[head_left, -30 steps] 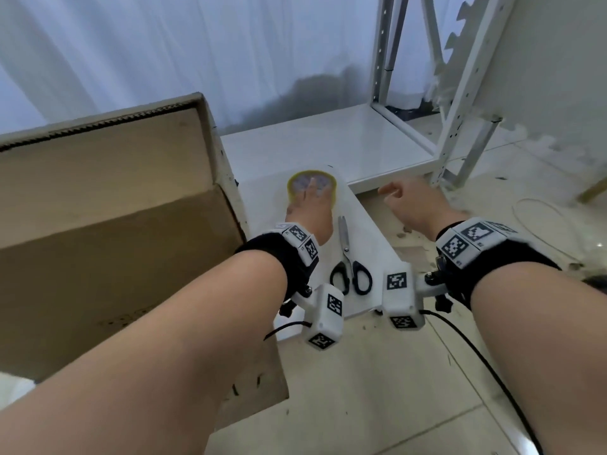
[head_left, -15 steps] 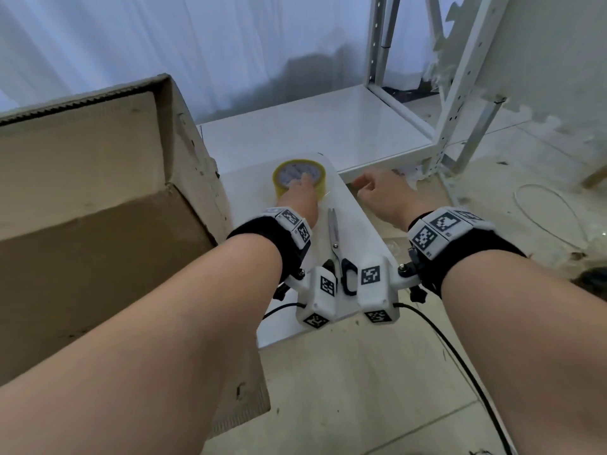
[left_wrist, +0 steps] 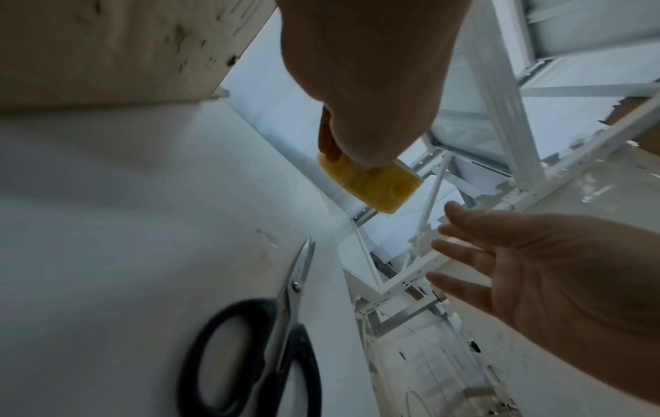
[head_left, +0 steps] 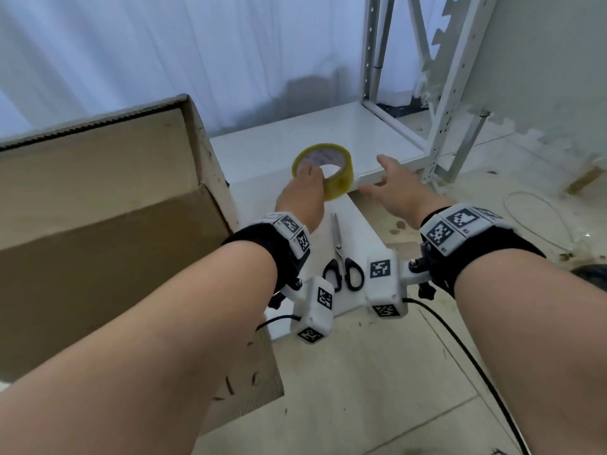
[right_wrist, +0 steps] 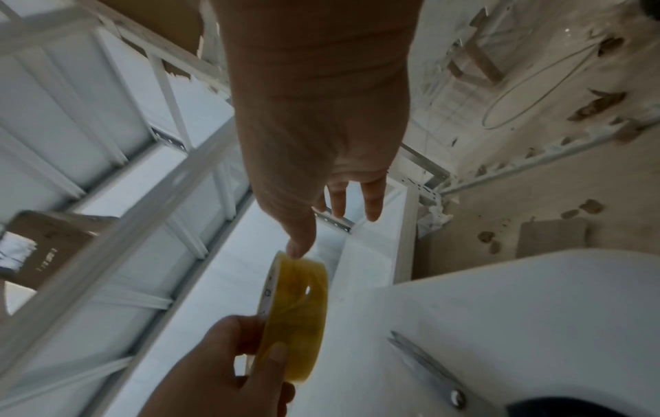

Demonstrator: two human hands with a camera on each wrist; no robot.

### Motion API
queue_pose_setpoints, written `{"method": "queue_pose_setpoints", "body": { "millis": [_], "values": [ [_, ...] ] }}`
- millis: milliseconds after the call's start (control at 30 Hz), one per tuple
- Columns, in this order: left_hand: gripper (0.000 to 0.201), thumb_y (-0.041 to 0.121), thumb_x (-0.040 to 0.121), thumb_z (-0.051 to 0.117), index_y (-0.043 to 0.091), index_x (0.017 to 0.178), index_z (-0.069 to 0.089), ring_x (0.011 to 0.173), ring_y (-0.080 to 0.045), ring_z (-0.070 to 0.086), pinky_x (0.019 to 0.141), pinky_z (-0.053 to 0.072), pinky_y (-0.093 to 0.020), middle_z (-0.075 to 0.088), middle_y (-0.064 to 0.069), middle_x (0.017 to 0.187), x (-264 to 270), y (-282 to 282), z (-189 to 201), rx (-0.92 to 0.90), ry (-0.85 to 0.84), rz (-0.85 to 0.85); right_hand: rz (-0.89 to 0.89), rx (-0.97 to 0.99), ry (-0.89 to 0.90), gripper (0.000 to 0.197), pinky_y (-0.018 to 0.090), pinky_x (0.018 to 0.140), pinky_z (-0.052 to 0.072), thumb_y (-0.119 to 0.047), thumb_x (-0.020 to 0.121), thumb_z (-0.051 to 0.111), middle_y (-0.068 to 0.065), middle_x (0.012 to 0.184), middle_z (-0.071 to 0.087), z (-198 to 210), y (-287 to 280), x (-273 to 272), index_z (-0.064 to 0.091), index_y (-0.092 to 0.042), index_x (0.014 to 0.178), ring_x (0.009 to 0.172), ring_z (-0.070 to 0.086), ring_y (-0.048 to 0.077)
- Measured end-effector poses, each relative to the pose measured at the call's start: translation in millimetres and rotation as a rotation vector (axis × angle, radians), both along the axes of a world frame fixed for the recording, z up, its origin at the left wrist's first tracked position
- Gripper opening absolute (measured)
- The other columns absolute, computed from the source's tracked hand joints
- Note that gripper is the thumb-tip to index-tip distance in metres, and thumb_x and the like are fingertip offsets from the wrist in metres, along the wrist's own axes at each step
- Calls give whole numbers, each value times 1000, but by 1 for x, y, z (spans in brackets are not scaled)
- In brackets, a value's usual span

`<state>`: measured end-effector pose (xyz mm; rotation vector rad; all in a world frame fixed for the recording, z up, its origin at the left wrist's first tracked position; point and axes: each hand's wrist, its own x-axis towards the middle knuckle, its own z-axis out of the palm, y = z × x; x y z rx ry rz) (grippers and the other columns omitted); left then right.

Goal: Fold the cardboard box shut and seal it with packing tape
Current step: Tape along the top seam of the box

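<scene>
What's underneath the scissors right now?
The scissors lie flat on a white board set on the tiled floor. The left hand holds the tape roll above the board. What lies beneath the board is hidden.

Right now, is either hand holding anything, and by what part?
The left hand pinches the tape roll by its rim; the right hand holds nothing.

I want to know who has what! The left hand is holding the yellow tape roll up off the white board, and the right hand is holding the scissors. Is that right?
Not quite. The right hand holds nothing: its fingers are spread open beside the yellow tape roll. The scissors lie untouched on the white board, as the head view shows. The left hand does hold the roll up.
</scene>
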<state>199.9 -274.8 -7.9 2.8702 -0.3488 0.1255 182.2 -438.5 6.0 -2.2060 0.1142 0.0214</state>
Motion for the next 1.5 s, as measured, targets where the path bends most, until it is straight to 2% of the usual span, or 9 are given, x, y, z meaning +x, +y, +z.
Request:
{"method": "queue_pose_setpoints", "body": {
  "millis": [167, 333, 567, 700, 867, 1067, 1167, 1367, 1500],
  "values": [
    [39, -7, 85, 41, 5, 123, 43, 95, -36, 55, 69, 41, -40, 31, -12, 140, -38, 11, 33, -48, -75, -85, 63, 67, -119, 75, 37, 112, 31, -26, 88, 68, 4, 153, 32, 25, 2, -27, 28, -13, 149, 139, 32, 19],
    [38, -6, 88, 41, 6, 124, 44, 97, -35, 56, 76, 44, -41, 35, -11, 136, -74, 16, 66, -82, -94, -80, 46, 156, -267, 47, 34, 98, 48, -20, 83, 74, 9, 117, 63, 52, 6, -57, 58, -10, 125, 112, 58, 22],
    [37, -6, 88, 41, 7, 122, 45, 97, -34, 55, 80, 46, -44, 37, -10, 131, -105, 26, 95, -113, -114, -78, -19, 125, -408, 12, 39, 88, 52, -13, 84, 71, 8, 87, 65, 76, 22, -88, 67, -7, 93, 84, 60, 19],
    [30, 3, 94, 41, 7, 123, 44, 101, -32, 54, 85, 44, -41, 38, -11, 131, -117, 30, 108, -151, -107, -87, -57, 88, -481, 14, 40, 88, 51, -16, 87, 65, 8, 88, 66, 91, 32, -96, 68, -4, 92, 85, 60, 21],
    [25, 23, 96, 47, 8, 115, 52, 98, -24, 55, 81, 41, -30, 57, -8, 114, -139, 41, 131, -335, -110, -95, -92, 41, -668, 13, 24, 85, 44, -19, 91, 61, 5, 100, 58, 120, 53, -106, 65, -8, 95, 90, 54, 14],
    [61, 35, 86, 66, 13, 136, 39, 98, -9, 47, 81, 40, -18, 40, 1, 124, -165, 78, 162, -588, -244, -118, 105, -88, -664, 8, 20, 82, 38, -15, 93, 57, 2, 100, 59, 147, 94, -126, 63, -11, 96, 92, 53, 13],
    [46, 38, 87, 64, 16, 126, 53, 104, -11, 52, 84, 40, -20, 53, 1, 122, -174, 108, 182, -479, -244, -78, 173, -102, -670, 9, 24, 83, 43, -15, 94, 55, 2, 98, 62, 158, 120, -144, 63, -11, 96, 91, 55, 15],
    [21, 29, 88, 61, 13, 99, 66, 88, -14, 59, 77, 48, -25, 66, 0, 95, -209, 160, 211, -349, -297, -73, 237, -97, -718, 7, 24, 80, 45, -16, 94, 56, 1, 97, 57, 175, 176, -171, 61, -15, 90, 88, 52, 13],
    [17, 25, 88, 62, 10, 94, 66, 80, -11, 55, 66, 39, -13, 63, 1, 88, -227, 198, 228, -320, -358, -1, 357, -95, -759, 6, 26, 80, 43, -14, 92, 58, 3, 96, 55, 198, 213, -176, 63, -13, 88, 88, 53, 15]
  ]
}}
